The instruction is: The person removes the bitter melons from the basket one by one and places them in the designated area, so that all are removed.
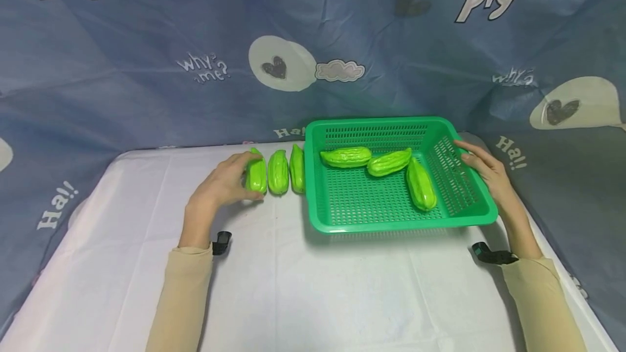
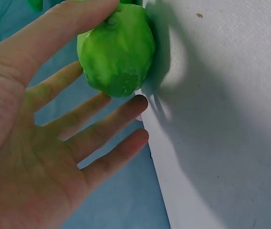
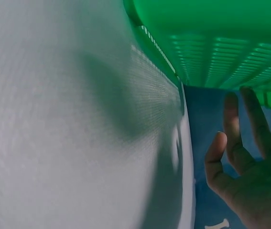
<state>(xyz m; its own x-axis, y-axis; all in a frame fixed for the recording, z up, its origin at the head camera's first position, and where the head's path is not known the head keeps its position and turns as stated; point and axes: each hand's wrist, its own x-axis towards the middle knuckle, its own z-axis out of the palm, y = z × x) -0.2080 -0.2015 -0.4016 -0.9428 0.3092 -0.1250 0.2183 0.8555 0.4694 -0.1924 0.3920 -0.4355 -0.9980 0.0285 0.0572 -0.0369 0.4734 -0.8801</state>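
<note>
My left hand (image 1: 222, 181) spans the leftmost bitter melon (image 1: 256, 175) lengthwise, fingers at its far end and thumb at its near end. In the left wrist view, the thumb overlaps the melon's top (image 2: 118, 52) while the other fingers stretch out loosely beyond it. Two more bitter melons, a middle one (image 1: 278, 173) and one beside the basket (image 1: 296, 170), stand in line to its right. My right hand (image 1: 489, 173) holds the right rim of the green plastic basket (image 1: 401, 227), some fingers extended along the outside in the right wrist view.
Inside the basket lie three bitter melons: one at the back left (image 1: 346, 157), one in the middle (image 1: 389, 162) and one at the right (image 1: 420, 184). A white cloth (image 1: 313, 297) covers the table. Behind it hangs a blue printed sheet (image 1: 195, 102).
</note>
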